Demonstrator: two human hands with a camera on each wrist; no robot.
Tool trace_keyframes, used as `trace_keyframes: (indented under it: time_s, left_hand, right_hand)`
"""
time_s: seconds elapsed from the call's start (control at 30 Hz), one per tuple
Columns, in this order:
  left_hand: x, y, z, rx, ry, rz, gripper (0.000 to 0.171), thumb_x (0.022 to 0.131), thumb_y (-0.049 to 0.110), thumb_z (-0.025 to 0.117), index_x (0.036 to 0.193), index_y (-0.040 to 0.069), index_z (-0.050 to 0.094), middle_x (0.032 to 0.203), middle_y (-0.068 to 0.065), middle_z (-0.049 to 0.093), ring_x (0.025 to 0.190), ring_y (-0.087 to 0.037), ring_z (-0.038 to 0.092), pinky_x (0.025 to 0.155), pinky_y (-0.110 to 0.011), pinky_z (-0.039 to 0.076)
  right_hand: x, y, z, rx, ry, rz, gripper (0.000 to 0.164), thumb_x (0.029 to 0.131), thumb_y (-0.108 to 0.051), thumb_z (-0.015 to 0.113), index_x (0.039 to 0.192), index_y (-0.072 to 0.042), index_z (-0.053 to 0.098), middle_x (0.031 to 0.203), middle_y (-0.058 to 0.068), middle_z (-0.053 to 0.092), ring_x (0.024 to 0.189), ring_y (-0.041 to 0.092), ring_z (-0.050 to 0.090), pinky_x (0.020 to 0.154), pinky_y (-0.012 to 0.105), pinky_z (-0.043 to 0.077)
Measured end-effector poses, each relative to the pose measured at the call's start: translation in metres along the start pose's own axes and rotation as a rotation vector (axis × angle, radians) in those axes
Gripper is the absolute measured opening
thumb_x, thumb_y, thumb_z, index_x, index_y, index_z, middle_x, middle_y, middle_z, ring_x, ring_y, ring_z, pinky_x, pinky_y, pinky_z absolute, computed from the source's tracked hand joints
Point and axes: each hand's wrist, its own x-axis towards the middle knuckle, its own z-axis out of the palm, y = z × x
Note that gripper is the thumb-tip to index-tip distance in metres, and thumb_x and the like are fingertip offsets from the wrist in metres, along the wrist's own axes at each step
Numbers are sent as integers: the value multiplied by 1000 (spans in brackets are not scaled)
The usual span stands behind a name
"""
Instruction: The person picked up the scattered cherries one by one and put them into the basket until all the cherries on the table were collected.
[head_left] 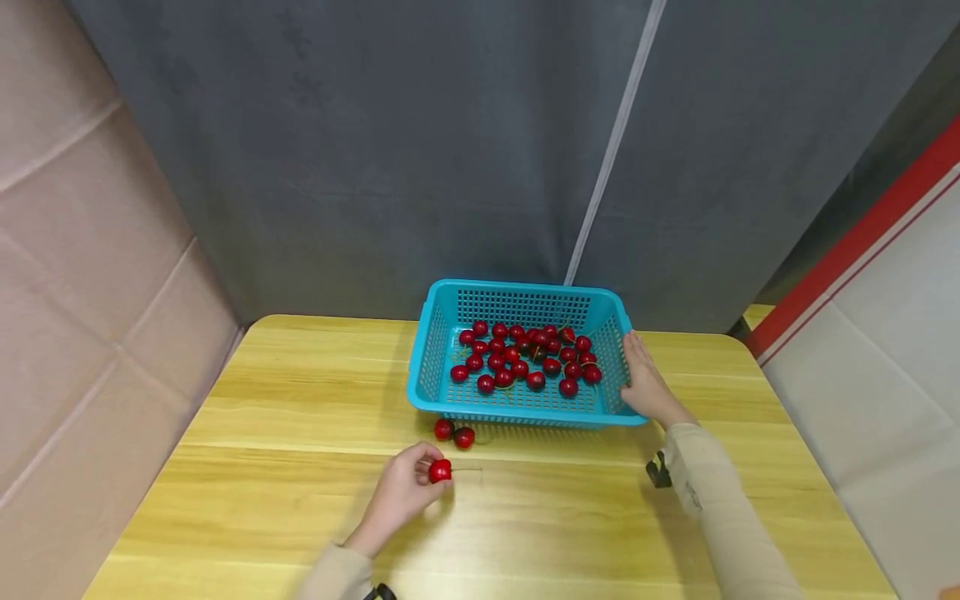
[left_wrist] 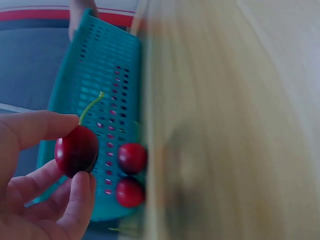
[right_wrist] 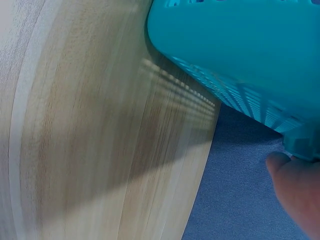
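A cherry [left_wrist: 77, 151] with a green stem is pinched by my left hand [head_left: 408, 487], in front of a blue plastic basket [head_left: 510, 418]. In the left wrist view, the forefinger and thumb hold it near the stem and underside. Two more cherries [head_left: 464, 437] lie on the table between this hand and the basket's front wall. My right hand [head_left: 651, 382] grips the basket's right rim, its thumb over the edge. The right wrist view shows only part of this hand, at the basket's corner. Inside the basket, many red cherries [head_left: 485, 384] are spread over the bottom.
The wooden table [head_left: 277, 467] extends to both sides and in front of the basket. A grey curtain [head_left: 412, 150] hangs behind it. Pale padded panels [head_left: 90, 275] stand at the left, and a white panel with a red stripe [head_left: 862, 250] stands at the right.
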Motion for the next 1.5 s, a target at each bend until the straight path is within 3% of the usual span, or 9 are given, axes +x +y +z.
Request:
trace_keyframes:
  time_s: [0.3, 0.63, 0.8, 1.0, 1.43, 1.5]
  left_hand:
    - [2, 34, -11, -42, 29, 46, 26, 65, 2, 76, 87, 6, 63, 86, -6, 64, 78, -20, 61, 66, -21, 53]
    - [28, 70, -21, -94, -7, 67, 27, 67, 3, 76, 90, 3, 63, 86, -7, 63, 77, -18, 60, 68, -24, 53]
    - [48, 81, -28, -118, 21, 94, 25, 68, 5, 76, 90, 5, 63, 86, -7, 63, 75, -17, 61, 67, -26, 53]
    - [79, 84, -34, -57, 57, 108, 28, 70, 11, 76, 94, 6, 63, 91, -9, 64, 79, -23, 61, 73, -34, 52]
    - [155, 81, -37, -16, 27, -25, 30, 75, 18, 73, 98, 3, 61, 99, -13, 61, 94, -26, 56, 76, -37, 50]
    - [164, 79, -36, -3, 32, -53, 29, 76, 19, 72, 98, 3, 61, 99, -13, 61, 94, -25, 55, 82, -40, 47]
  right_hand:
    - [0, 0, -1, -8, -1, -7, 84, 68, 14, 51, 139, 14, 5, 147, 30, -4, 135, 43, -4, 109, 53, 3]
    - [0, 2, -1, 1, -10, 4, 84, 67, 15, 49, 139, 14, 4, 147, 28, -7, 135, 40, -8, 109, 52, 1]
    - [0, 1, 0, -8, -5, -8, 84, 66, 14, 50, 138, 16, 5, 146, 29, -7, 135, 41, -7, 108, 53, 3]
    - [-1, 0, 1, -11, -1, -14, 84, 66, 14, 50, 138, 16, 6, 146, 30, -4, 135, 42, -5, 109, 52, 2]
    - [-1, 1, 1, -6, 3, -19, 83, 67, 14, 49, 138, 15, 6, 147, 30, -3, 135, 41, -5, 109, 50, 1]
    - [-1, 1, 1, -4, 3, -17, 83, 68, 15, 50, 138, 15, 6, 147, 30, -3, 136, 41, -5, 110, 50, 1]
